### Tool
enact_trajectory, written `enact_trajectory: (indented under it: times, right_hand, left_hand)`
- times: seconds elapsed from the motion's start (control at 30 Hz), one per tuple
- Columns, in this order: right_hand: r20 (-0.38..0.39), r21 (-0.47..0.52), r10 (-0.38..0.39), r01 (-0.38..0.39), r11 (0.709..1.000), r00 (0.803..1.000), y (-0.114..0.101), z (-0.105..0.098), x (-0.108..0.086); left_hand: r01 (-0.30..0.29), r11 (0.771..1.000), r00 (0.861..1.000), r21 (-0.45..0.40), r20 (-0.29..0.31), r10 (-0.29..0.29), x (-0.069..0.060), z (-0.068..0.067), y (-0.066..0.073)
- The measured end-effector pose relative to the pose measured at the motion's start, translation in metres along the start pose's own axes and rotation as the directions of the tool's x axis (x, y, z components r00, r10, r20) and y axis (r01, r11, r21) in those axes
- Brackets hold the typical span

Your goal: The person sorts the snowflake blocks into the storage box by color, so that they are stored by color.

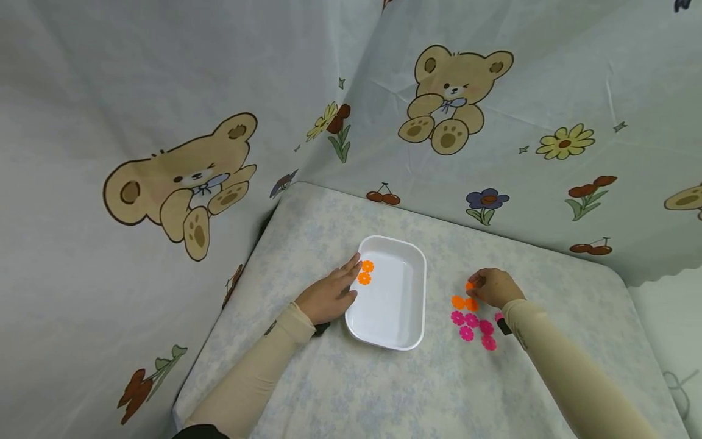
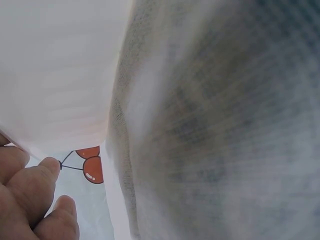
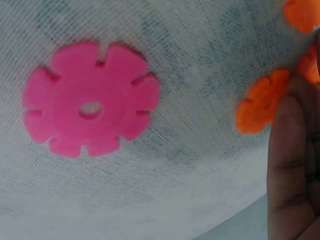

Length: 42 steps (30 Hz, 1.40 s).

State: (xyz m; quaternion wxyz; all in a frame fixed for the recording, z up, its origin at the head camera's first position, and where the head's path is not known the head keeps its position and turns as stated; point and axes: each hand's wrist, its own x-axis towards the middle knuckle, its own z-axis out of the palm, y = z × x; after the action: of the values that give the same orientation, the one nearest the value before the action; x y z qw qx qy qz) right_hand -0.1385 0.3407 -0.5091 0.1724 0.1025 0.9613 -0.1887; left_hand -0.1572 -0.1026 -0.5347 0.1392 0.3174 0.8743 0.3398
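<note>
A white rectangular tray [image 1: 397,305] stands on the cloth-covered table, with two orange flower-shaped discs [image 1: 364,278] near its left wall. My left hand [image 1: 327,297] rests against the left rim, fingers extended along it and thumb apart. The left wrist view shows its fingers [image 2: 32,187] by the outer wall. To the right of the tray, my right hand [image 1: 496,288] pinches an orange flower-shaped disc [image 1: 470,285], partly hidden by the fingertips. Just below lie two more orange discs [image 1: 457,302]. Several pink notched discs [image 1: 471,320] lie nearer me; one pink disc [image 3: 55,107] is close to the right wrist camera.
Pale mottled cloth [image 1: 351,396] covers the table. Behind and on the left hang curtains [image 1: 362,177] printed with bears and flowers. The table's left edge [image 1: 241,274] meets the curtain. A thin grey cord [image 1: 682,387] is at the far right.
</note>
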Motion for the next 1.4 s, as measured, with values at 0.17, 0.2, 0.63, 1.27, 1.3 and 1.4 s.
enact_trajectory:
  times: [0.17, 0.2, 0.63, 1.27, 1.3, 1.4]
  right_hand:
    - [-0.009, -0.003, 0.029, -0.029, 1.0, 1.0, -0.001, -0.002, 0.001]
    - [-0.01, -0.001, 0.03, -0.03, 1.0, 0.999, -0.001, -0.003, 0.002]
    - [0.018, 0.041, 0.029, -0.03, 0.999, 0.999, 0.0, -0.013, 0.002]
    - [0.104, 0.119, -0.069, 0.056, 0.991, 0.992, -0.039, -0.01, 0.011]
    - [0.104, 0.114, -0.077, 0.065, 0.991, 0.992, -0.043, -0.009, 0.012]
    - [0.092, 0.097, -0.107, 0.098, 0.99, 0.99, -0.055, -0.008, 0.015]
  left_hand:
    - [0.002, 1.0, 1.0, 0.003, -0.007, -0.002, 0.002, -0.001, 0.0]
    - [0.004, 1.0, 1.0, 0.003, -0.005, -0.004, 0.002, -0.001, 0.0]
    - [0.005, 1.0, 1.0, 0.001, -0.011, -0.005, 0.002, -0.001, 0.001]
    - [-0.007, 1.0, 1.0, -0.018, -0.01, 0.007, 0.0, 0.001, 0.0]
    - [-0.008, 1.0, 1.0, -0.016, -0.008, 0.007, -0.001, 0.001, 0.0]
    - [-0.013, 1.0, 1.0, -0.017, -0.007, 0.013, -0.001, 0.0, 0.001]
